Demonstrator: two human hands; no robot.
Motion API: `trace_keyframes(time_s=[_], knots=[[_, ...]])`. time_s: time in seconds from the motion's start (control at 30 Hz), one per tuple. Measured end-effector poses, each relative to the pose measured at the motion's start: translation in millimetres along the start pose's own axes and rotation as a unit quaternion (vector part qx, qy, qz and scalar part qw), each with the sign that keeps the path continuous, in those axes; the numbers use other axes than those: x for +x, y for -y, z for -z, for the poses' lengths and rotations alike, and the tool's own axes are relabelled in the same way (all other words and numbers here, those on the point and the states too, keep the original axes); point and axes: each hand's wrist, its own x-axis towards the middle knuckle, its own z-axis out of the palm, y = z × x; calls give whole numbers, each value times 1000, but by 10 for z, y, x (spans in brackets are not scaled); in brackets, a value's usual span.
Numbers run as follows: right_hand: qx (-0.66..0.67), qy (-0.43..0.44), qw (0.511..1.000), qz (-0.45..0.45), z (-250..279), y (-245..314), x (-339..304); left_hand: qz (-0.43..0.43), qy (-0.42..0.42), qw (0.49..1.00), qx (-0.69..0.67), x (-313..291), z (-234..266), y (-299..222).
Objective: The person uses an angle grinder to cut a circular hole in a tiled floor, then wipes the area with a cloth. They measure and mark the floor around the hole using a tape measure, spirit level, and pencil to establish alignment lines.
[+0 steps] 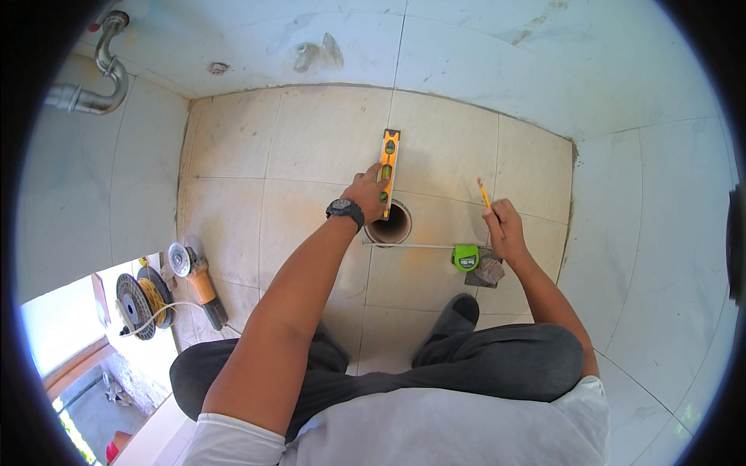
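My left hand (367, 191) is closed on the side of an orange spirit level (391, 147), which lies on the tiles and points away from me. Its near end reaches the rim of a round pipe hole (399, 227) in the floor. In my right hand (507, 225), to the right of the hole, a yellow pencil (485, 193) is gripped, its tip pointing up and away. A green tape measure (466, 257) rests between my right hand and my feet. Its pulled-out blade (416, 245) runs left along the near side of the hole.
Beside the tape measure lies a crumpled grey-brown lump (488, 271). On the left are an angle grinder (199, 281) and a cable reel (138, 303) by the doorway. A chrome drain pipe (113, 78) sticks out at the upper left. Tiled walls enclose the floor.
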Motion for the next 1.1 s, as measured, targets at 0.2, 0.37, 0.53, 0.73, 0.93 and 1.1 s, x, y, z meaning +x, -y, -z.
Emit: trace_keyframes(time_s=[0.2, 0.37, 0.53, 0.73, 0.93, 1.1], knots=[[150, 119, 979, -76, -221, 534, 560, 7, 5, 1000, 4, 5, 0, -13], [191, 98, 973, 81, -698, 769, 614, 17, 8, 1000, -7, -3, 18, -31], [118, 87, 980, 137, -982, 766, 547, 26, 17, 999, -7, 8, 35, -41], [19, 103, 984, 146, -1166, 819, 527, 26, 20, 999, -13, 7, 48, -42], [-11, 97, 981, 169, -1285, 800, 512, 24, 16, 1000, 2, 26, 28, -32], [5, 116, 975, 188, -1257, 775, 470, 21, 9, 1000, -3, 38, 0, -12]])
